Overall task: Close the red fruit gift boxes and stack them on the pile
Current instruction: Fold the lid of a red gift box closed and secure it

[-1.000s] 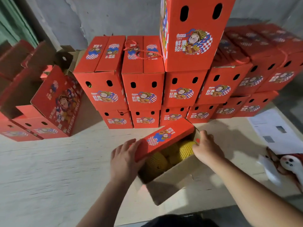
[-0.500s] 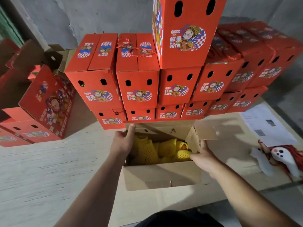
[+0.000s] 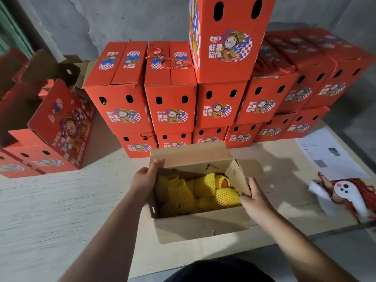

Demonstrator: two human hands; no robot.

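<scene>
Here the open gift box [image 3: 200, 202] stands on the worktop [image 3: 61, 200] just in front of the person, and the pile of closed red boxes [image 3: 171, 106] rises right behind it against the wall. The left hand [image 3: 145, 179] holds the left wall of the box at the corner, its fingers [image 3: 155, 164] curled over the edge where the far flap begins. The right hand [image 3: 255, 200] rests on the right end of the box with the fingers only loosely bent around the small side flap [image 3: 237, 176]; I cannot say that it really pinches it. The fruits [image 3: 203, 193] lie high inside, each in a yellow foam net with a soft, bumpy mesh surface. I think this is the main risk: if the flaps are pushed down fast, they may press on the top fruit, bulge, and not lock, and then the box would sit crooked on the pile. The tall box [image 3: 230, 37] standing on end on the top looks less steady, so a bump there could bring it down. The cardboard is plain brown and matt inside, with stiff straight flaps.
</scene>
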